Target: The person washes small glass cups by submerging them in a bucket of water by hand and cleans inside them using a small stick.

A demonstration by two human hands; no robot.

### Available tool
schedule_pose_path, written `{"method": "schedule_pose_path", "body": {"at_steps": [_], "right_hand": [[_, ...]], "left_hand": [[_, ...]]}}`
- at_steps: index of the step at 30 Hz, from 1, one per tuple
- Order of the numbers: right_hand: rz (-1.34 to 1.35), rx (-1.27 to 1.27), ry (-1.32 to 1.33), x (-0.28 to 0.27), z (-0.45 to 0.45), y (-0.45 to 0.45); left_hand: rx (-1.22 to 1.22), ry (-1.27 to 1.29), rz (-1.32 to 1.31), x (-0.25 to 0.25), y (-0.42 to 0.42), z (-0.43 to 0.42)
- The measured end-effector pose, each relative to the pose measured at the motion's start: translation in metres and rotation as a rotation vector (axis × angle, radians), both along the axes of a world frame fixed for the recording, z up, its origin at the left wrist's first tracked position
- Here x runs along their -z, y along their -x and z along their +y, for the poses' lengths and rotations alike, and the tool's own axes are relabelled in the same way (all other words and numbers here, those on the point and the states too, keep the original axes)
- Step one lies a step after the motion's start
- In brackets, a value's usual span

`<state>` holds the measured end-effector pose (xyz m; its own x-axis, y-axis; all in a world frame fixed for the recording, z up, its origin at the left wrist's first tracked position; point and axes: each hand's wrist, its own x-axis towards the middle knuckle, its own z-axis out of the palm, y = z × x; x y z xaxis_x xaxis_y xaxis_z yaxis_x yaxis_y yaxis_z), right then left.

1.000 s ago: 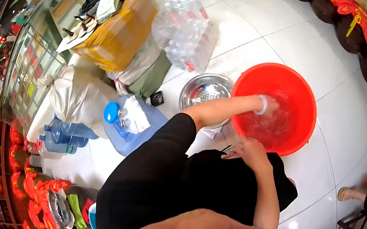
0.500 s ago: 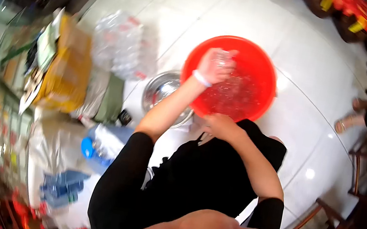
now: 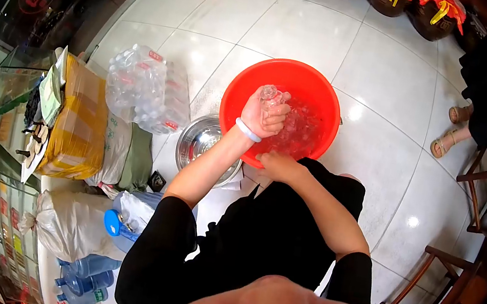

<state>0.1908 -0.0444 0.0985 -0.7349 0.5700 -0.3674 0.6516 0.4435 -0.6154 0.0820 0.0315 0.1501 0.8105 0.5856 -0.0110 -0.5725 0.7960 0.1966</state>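
My left hand (image 3: 264, 117), with a pale bangle on its wrist, is closed around a small clear glass (image 3: 273, 96) above the red basin (image 3: 244, 81). The glass is partly hidden by my fingers. In the basin lie several clear, shiny pieces in water (image 3: 303, 130), too jumbled to tell apart. At the near rim, my right hand (image 3: 280, 166) has its fingers curled over the basin's edge. A metal bowl (image 3: 191, 143) stands on the floor just left of the basin, partly behind my left forearm.
Plastic-wrapped bottles (image 3: 148, 88), a taped carton (image 3: 83, 119) and a blue-capped water jug (image 3: 114, 222) stand to the left. Dark jars (image 3: 388, 1) line the back. Wooden stools (image 3: 433, 287) and another person's sandalled feet (image 3: 448, 140) are at the right.
The view has shifted and become sharper, showing more of the jars at the back. My left hand, still holding the glass, has turned over the basin; my right hand stays at the near rim.
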Motion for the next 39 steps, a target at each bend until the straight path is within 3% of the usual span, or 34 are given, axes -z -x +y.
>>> {"method": "schedule_pose_path", "body": {"at_steps": [3,9,13,16,17,18,19,20,23,24,26,30,36,37,39], "right_hand": [[0.044,0.032,-0.034,-0.004,-0.002,-0.003],[0.194,0.095,-0.044,-0.005,0.002,-0.008],[0.256,0.106,-0.155,-0.004,0.002,-0.01],[0.17,0.433,-0.276,-0.023,0.015,-0.012],[0.257,0.694,-0.208,-0.027,0.024,-0.015],[0.5,0.938,-0.346,-0.033,0.031,-0.02],[0.953,1.133,-0.241,-0.024,0.043,-0.022],[0.952,1.13,-0.243,-0.038,0.045,-0.023],[1.301,0.891,-0.432,-0.065,0.04,-0.025],[1.292,0.901,-0.435,-0.064,0.038,-0.022],[1.028,0.806,-0.299,-0.059,0.035,-0.021],[1.026,0.659,-0.047,-0.057,0.047,-0.034],[1.081,0.472,-0.117,-0.052,0.054,-0.043],[1.081,0.468,-0.117,-0.05,0.055,-0.045],[0.985,0.8,-0.455,-0.045,0.061,-0.046]], "left_hand": [[-0.026,0.068,0.054,-0.005,-0.004,-0.002],[0.064,-0.076,0.075,-0.006,-0.006,0.0],[-0.024,-0.203,0.213,-0.012,-0.005,-0.003],[-0.084,-0.224,0.263,-0.011,0.001,-0.005],[-0.107,-0.238,0.267,-0.011,0.002,-0.005],[-0.111,-0.24,0.265,-0.013,0.004,-0.006],[-0.148,-0.203,0.308,-0.015,0.005,-0.008],[-0.184,-0.165,0.351,-0.016,0.006,-0.01],[-0.184,-0.042,0.454,-0.01,0.004,-0.015],[-0.174,-0.037,0.449,-0.006,0.001,-0.017],[-0.063,0.008,0.538,0.001,-0.005,-0.022],[-0.028,0.059,0.522,-0.001,-0.003,-0.029],[0.149,0.119,0.342,0.008,0.008,-0.027],[0.153,0.119,0.307,0.007,0.007,-0.028],[0.186,0.089,0.24,-0.001,0.007,-0.029]]}}
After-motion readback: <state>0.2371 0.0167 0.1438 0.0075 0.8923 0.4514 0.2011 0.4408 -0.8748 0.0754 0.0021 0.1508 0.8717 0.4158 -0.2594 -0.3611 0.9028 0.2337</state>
